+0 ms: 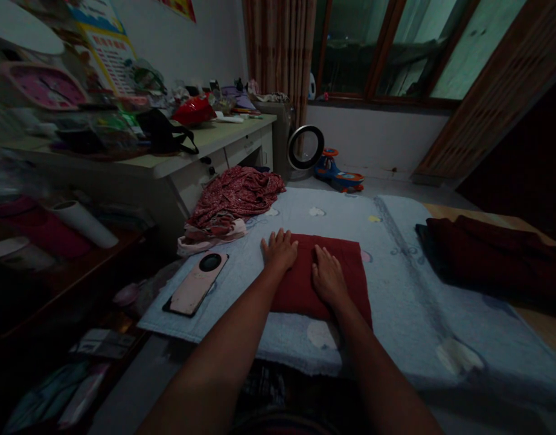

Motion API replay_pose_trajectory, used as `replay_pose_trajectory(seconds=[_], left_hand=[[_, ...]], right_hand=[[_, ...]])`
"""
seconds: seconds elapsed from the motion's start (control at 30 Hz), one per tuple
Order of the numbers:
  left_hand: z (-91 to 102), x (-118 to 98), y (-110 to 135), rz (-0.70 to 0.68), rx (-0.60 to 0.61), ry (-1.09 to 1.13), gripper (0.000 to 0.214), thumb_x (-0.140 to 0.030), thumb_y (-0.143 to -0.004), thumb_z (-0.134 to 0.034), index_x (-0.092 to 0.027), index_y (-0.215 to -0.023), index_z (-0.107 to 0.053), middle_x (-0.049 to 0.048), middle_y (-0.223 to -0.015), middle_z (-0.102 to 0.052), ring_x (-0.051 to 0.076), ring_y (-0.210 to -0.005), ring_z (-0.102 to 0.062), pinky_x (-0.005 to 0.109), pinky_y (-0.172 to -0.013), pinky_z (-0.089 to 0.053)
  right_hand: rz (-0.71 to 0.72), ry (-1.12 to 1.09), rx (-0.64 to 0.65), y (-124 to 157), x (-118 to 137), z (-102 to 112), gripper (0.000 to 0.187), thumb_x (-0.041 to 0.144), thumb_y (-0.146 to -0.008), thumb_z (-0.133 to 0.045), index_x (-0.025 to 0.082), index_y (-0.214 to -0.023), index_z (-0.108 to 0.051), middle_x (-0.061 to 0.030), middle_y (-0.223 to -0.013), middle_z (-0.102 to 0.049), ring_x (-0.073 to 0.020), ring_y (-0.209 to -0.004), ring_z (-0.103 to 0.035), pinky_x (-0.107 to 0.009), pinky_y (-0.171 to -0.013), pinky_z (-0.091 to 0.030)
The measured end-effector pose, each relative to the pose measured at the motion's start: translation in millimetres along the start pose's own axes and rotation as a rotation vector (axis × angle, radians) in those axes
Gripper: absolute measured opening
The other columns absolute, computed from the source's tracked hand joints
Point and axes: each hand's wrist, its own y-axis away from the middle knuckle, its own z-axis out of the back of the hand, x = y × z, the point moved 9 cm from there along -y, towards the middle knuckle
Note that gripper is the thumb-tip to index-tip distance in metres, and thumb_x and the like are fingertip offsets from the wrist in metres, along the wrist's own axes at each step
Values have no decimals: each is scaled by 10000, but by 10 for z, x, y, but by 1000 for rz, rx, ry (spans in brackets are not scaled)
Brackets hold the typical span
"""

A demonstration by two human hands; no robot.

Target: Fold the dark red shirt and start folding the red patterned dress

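A folded dark red cloth lies flat on a light blue blanket spread over the bed. My left hand rests palm down on the cloth's left edge, fingers stretched out. My right hand lies flat on the middle of the cloth, fingers together and extended. Neither hand holds anything.
A pink phone lies on the blanket's left corner. A crumpled red patterned garment sits behind it. Dark maroon folded clothes lie at the right. A cluttered desk stands at the left, with a ring light and a toy car on the floor beyond.
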Motion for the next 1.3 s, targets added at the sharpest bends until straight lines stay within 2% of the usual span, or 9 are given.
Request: replay_pose_trajectory(seconds=[0.13, 0.23, 0.33, 0.43, 0.63, 0.77, 0.93, 1.07, 1.3], left_hand=[[220, 45, -4, 50, -113, -45, 587, -448, -959, -347, -203, -1492, -375, 126, -1601, -281, 338, -1488, -177, 637, -1172, -93], [375, -216, 130, -89, -216, -41, 544, -302, -957, -368, -145, -1477, -387, 121, -1622, -221, 287, -1509, -114, 566, -1204, -91], [254, -579, 315, -320, -109, 52, 508, -260, -987, -294, -141, -1470, -396, 85, -1613, -263, 206, -1502, -169, 420, -1219, -174], [19, -778, 463, -464, 70, 128, 500, -299, -1019, -223, -191, -1480, -385, 42, -1584, -342, 162, -1486, -223, 381, -1211, -206], [-82, -756, 483, -476, 104, 142, 534, -384, -1021, -230, -241, -1533, -282, 9, -1621, -246, 221, -1501, -175, 448, -1218, -173], [-94, -794, 492, -498, 111, 74, 543, -343, -1004, -278, -242, -1538, -277, 25, -1626, -231, 270, -1499, -170, 491, -1209, -176], [-119, -819, 481, -483, 81, 42, 538, -385, -998, -297, -250, -1518, -325, 15, -1618, -258, 271, -1494, -187, 496, -1209, -176], [-124, -815, 481, -473, 66, 28, 550, -404, -991, -307, -257, -1521, -322, 9, -1618, -258, 277, -1494, -183, 523, -1205, -174], [-93, -816, 505, -459, 89, 25, 547, -391, -990, -300, -281, -1525, -302, 7, -1621, -248, 284, -1496, -178, 589, -1187, -175]], right_hand=[[-33, -3, -65, 7, -21, 41, 608, 215, -939, -323, 56, -1523, -267, -152, -1588, -288, -254, -1481, -223, -445, -1188, -240], [-82, -9, -103, 21, -43, 63, 641, 213, -927, -344, 17, -1526, -226, -188, -1598, -240, -278, -1496, -160, -465, -1184, -244], [-96, -52, -105, 32, -61, 49, 639, 229, -941, -320, -24, -1518, -215, -219, -1584, -255, -289, -1489, -186, -458, -1191, -228], [-74, -169, -116, 24, -125, 56, 642, 261, -947, -317, 3, -1526, -213, -221, -1563, -306, -282, -1469, -252, -472, -1176, -258], [-60, -400, -34, -131, -365, 92, 613, 217, -913, -339, 163, -1523, -312, -116, -1518, -434, -201, -1392, -411, -409, -1135, -339], [-34, -257, 67, -252, -396, 98, 517, 330, -998, -279, 156, -1456, -441, -121, -1527, -418, -224, -1443, -327, -457, -1162, -275], [-24, 41, 103, -328, -505, 118, 535, 375, -1021, -273, 103, -1453, -435, -137, -1558, -359, -265, -1466, -264, -490, -1172, -220], [-107, 203, 69, -346, -776, 168, 548, 359, -1015, -299, 98, -1491, -370, -148, -1586, -291, -290, -1469, -245, -500, -1160, -234], [-303, 238, 60, -214, -1274, 313, 580, 405, -1016, -257, 105, -1503, -352, -158, -1579, -305, -326, -1466, -243, -598, -1143, -206]])
